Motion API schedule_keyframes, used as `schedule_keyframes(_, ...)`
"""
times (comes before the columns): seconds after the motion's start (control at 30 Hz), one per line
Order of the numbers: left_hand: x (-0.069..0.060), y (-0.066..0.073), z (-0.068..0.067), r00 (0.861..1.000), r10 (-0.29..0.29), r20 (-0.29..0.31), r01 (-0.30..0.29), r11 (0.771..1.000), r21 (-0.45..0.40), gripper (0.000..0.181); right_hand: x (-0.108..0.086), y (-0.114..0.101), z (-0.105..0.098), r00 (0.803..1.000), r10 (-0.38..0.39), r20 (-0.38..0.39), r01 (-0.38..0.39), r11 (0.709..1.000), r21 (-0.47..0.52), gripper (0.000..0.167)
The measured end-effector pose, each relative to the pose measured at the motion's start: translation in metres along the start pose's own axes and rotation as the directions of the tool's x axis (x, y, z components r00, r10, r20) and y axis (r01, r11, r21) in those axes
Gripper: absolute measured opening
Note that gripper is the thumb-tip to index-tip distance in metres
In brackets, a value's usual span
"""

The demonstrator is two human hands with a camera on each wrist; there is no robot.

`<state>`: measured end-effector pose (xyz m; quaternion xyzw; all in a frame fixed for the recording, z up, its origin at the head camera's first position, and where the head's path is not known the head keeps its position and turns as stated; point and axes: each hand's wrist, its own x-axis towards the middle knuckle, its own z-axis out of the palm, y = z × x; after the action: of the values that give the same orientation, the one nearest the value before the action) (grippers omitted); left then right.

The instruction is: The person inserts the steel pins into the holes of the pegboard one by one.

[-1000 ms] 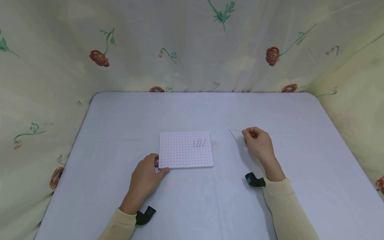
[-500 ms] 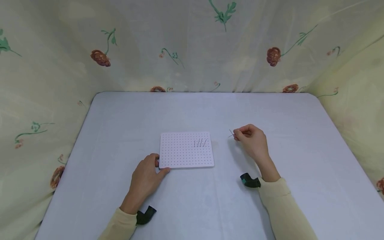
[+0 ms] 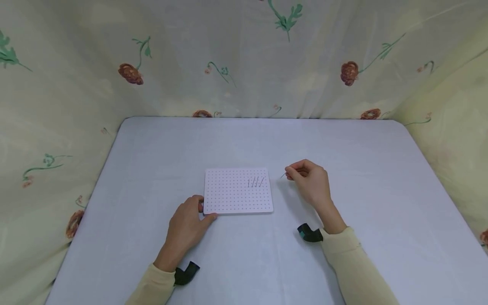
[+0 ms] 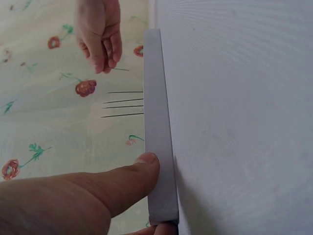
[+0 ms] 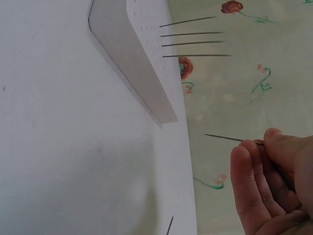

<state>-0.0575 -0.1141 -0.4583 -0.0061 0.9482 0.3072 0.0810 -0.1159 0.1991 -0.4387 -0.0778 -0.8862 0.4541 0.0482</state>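
Note:
A white pegboard with rows of small holes lies flat at mid-table. Several thin dark needles stand in it, at its upper right part in the head view. My left hand holds the board's near left corner, thumb on the front edge and fingers at the left side. To the right of the board, raised above the table, my right hand pinches one needle between thumb and fingertips. Its pointed free end is directed toward the board, apart from it. Another thin pointed tip shows low in the right wrist view.
A white cloth covers the table. A pale curtain with a flower print hangs behind the table and at its sides. Each wrist bears a black camera mount below the hand.
My right hand has moved left toward the board with the needle, whose free end now tilts down and left. The other needle seen beside that hand earlier is out of sight in the head view.

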Motion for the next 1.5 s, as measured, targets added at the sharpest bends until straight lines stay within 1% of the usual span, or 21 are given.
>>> schedule_keyframes(0.23,0.000,0.000,0.001,1.000,0.001,-0.006,-0.001,1.000,0.004,0.055,-0.005,-0.009,0.013,0.995,-0.096,0.030,0.097,0.995,-0.035,0.015)
schedule_keyframes(0.43,0.000,-0.001,0.001,1.000,0.007,-0.011,-0.007,1.000,0.002,0.055,-0.006,-0.011,0.020,0.990,-0.132,0.054,0.136,0.987,-0.079,0.015)
schedule_keyframes(0.7,0.001,-0.001,0.002,1.000,0.004,-0.010,-0.004,1.000,-0.006,0.055,-0.008,-0.015,0.025,0.987,-0.135,0.084,0.141,0.987,-0.080,0.013)
schedule_keyframes(0.93,0.001,-0.002,0.002,1.000,0.005,-0.010,-0.005,1.000,-0.007,0.055,-0.009,-0.015,0.030,0.982,-0.153,0.111,0.164,0.982,-0.095,0.012)
schedule_keyframes(1.27,0.000,0.000,0.000,1.000,0.007,-0.010,-0.007,1.000,0.000,0.055,-0.011,-0.018,0.031,0.980,-0.141,0.143,0.154,0.984,-0.084,0.012)
schedule_keyframes(1.5,-0.001,0.000,0.001,1.000,0.016,-0.014,-0.016,1.000,-0.007,0.055,-0.013,-0.018,0.032,0.978,-0.148,0.148,0.163,0.982,-0.095,0.010)
